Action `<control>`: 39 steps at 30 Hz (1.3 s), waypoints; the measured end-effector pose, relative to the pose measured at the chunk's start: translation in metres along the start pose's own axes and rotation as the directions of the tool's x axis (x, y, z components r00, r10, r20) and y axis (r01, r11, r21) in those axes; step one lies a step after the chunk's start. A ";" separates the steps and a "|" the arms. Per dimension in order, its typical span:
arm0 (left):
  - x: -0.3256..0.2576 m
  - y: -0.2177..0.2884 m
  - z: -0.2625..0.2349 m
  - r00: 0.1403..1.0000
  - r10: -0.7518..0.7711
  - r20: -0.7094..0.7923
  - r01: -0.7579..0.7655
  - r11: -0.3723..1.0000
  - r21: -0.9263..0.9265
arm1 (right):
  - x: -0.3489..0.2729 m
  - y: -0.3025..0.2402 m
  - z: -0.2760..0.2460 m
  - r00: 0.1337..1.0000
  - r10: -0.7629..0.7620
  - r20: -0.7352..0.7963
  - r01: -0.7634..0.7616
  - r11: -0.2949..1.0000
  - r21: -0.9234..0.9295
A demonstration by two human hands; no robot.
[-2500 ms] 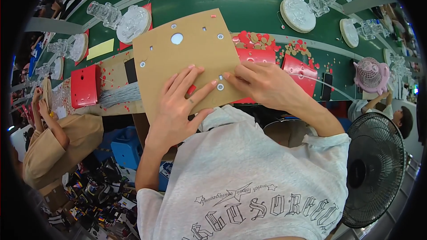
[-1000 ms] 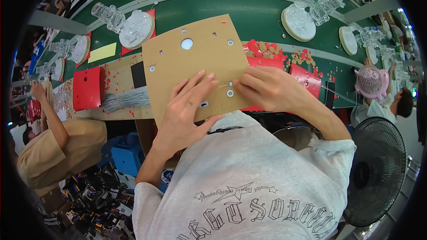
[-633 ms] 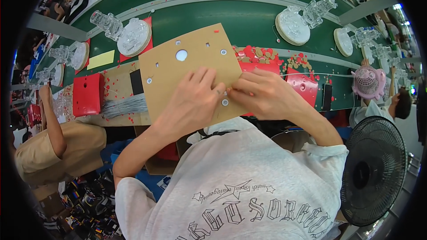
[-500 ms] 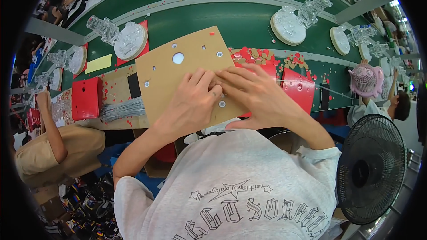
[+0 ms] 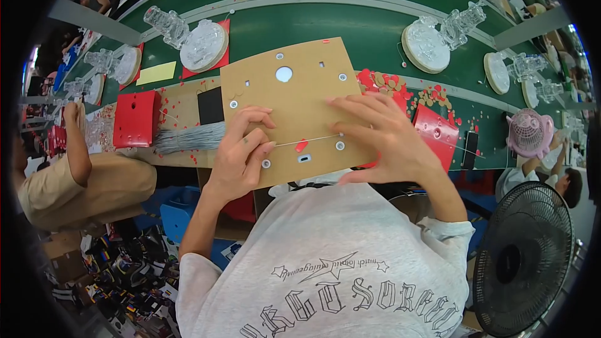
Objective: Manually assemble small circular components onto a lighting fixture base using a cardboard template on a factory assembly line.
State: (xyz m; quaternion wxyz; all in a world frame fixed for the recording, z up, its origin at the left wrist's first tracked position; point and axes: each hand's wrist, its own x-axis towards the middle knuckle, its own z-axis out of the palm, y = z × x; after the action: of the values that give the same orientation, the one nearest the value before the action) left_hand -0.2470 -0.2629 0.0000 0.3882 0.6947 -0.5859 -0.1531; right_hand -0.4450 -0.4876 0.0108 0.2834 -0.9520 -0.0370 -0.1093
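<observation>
**Thin wire stretched across a punched cardboard panel**

A brown cardboard panel point(image 5: 294, 103) lies flat at the near edge of the green bench point(image 5: 325, 19), tilted a little so its far corner points up and to the right. It is dotted with small ringed holes, one larger round opening and a few slots. Across its lower half runs a fine pale wire point(image 5: 307, 140), drawn taut between the two hands, with a small red tab point(image 5: 301, 146) sitting on the line.

By the look of it, the panel is light and fairly stiff — it should slide easily on the bench and bend if pressed at an unsupported corner, so flat palm pressure near the holes suits it better than a pinch at the edge. The wire seems thin and springy, easy to kink or lose; the fingertips close to a hole are the sensible place to grip it.

The left hand point(image 5: 241, 153) rests on the panel's lower left, fingers curled in and thumb and forefinger nipped together on the wire's left end. The right hand point(image 5: 385, 141) lies on the right side with fingers spread wide and flat, pinning the card; whether its fingertips also grip the wire's right end near a ringed hole cannot be told. Both forearms come up from below, elbows out.

To the left lie a bundle of grey wires point(image 5: 188, 139) and a red box point(image 5: 136, 119); clear plastic figures on round bases point(image 5: 201, 44) stand farther back.
</observation>
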 end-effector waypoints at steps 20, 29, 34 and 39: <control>-0.024 0.002 0.020 0.722 -0.296 -0.626 0.085 0.935 -0.344 | 0.038 -0.032 0.061 0.950 -0.007 -0.313 0.079 0.973 0.218; -0.039 0.033 0.038 0.773 -0.631 -0.060 0.189 0.319 -0.929 | 0.029 -0.028 0.060 0.945 -0.171 -0.279 0.216 0.966 0.140; -0.039 0.036 0.045 0.777 -0.610 -0.155 0.146 0.414 -0.899 | 0.025 -0.029 0.054 0.946 -0.251 -0.203 0.270 0.960 0.073; -0.041 0.039 0.044 0.760 -0.630 -0.162 0.149 0.412 -0.899 | 0.028 -0.030 0.048 0.931 -0.357 -0.082 0.354 0.934 -0.048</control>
State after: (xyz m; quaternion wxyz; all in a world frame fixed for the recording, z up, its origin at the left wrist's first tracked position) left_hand -0.3144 -0.2408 -0.0105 0.7566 0.5495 -0.1313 -0.3292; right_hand -0.4129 -0.4362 -0.0060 0.2449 -0.9283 -0.1940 -0.2017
